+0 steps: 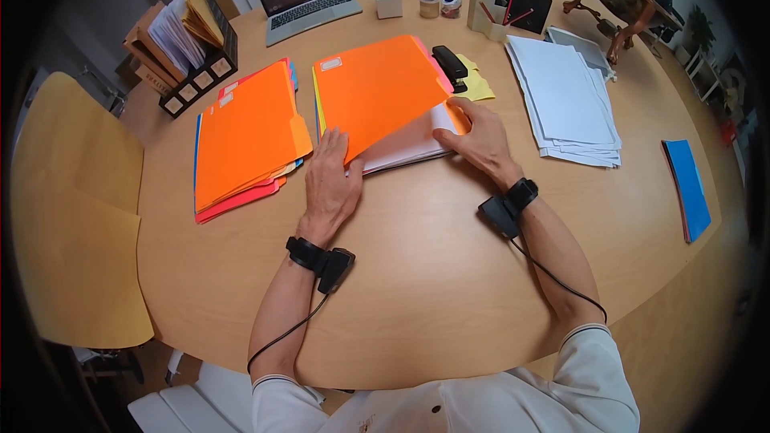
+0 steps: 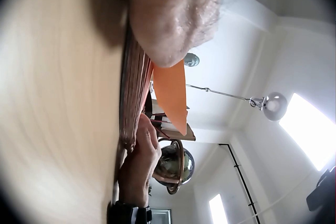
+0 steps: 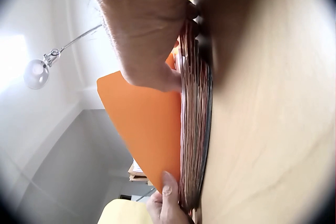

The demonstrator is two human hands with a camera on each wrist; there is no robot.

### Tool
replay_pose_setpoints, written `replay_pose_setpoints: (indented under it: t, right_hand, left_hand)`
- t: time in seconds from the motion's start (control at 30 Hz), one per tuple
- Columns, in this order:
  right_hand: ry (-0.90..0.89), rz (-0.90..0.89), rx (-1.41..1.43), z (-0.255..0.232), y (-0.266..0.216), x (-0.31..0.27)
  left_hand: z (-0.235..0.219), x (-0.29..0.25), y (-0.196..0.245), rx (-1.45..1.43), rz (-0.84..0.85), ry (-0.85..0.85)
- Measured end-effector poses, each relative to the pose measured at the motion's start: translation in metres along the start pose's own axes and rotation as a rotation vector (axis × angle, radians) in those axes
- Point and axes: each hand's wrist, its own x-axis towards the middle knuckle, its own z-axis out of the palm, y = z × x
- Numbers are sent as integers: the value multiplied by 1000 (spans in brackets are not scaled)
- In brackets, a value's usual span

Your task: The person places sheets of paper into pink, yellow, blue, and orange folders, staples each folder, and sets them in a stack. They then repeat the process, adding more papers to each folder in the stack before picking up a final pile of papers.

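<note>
An orange folder tops a thick stack in front of me, its cover raised at the lower right corner. White sheets show under the lifted cover. My left hand rests along the stack's left edge, its thumb by the lower left corner. At the right edge my right hand holds the stack, thumb on the white sheets and fingers round the side. Many layered edges of the stack show in the right wrist view, with the raised orange cover beside them.
To the left lies another pile of orange folders, below a file organizer. A black stapler sits on yellow paper right of the stack. White papers and a blue booklet lie farther right. A laptop stands behind.
</note>
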Motion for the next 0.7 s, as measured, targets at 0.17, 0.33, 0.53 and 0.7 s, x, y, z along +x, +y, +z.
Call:
replay_pose_setpoints:
  t: [0.17,0.33,0.53,0.7]
  right_hand:
    - [16,-2,-32,2,1,0]
    - [31,-27,-97,5,1,1]
    - [19,31,-101,5,-1,0]
    - [12,52,-77,3,-1,1]
  left_hand:
    - [2,0,-2,8,3,19]
    - [1,1,-1,-11,-5,42]
    - [-7,3,10,-192,-87,142]
    - [-8,1,8,-333,-302,265]
